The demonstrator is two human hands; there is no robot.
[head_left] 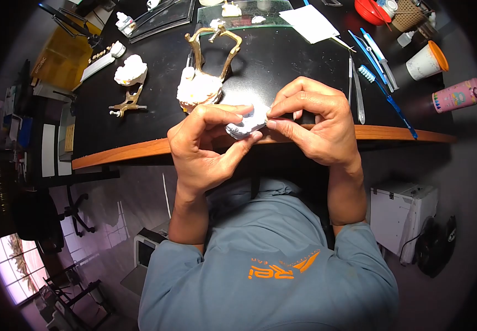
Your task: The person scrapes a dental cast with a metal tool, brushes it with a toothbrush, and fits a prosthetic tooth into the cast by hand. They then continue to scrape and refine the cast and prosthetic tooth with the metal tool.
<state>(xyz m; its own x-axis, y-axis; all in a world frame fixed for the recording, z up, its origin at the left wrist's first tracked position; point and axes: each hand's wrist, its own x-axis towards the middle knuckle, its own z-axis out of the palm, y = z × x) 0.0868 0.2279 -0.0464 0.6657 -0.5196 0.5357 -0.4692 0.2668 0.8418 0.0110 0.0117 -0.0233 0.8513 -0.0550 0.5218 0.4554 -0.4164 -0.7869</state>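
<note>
A small pale cast piece (242,128), brightly lit, is held just above the table's wooden front edge. My left hand (204,144) grips its left side between thumb and fingers. At its right end my right hand (317,121) is closed in a pinch, fingertips touching the piece; anything tiny between them is too small to make out. Just behind my left hand, a white plaster cast (200,90) sits with a brass-coloured metal frame (233,51). Farther left lies another white cast (130,70) on a smaller metal frame (132,102).
The black table (161,124) has a wooden edge (134,152). On the right are metal tools (358,99), a blue toothbrush (384,88), a paper cup (423,62) and a pink bottle (457,96). A glass plate (266,21) and white paper (311,23) lie at the back.
</note>
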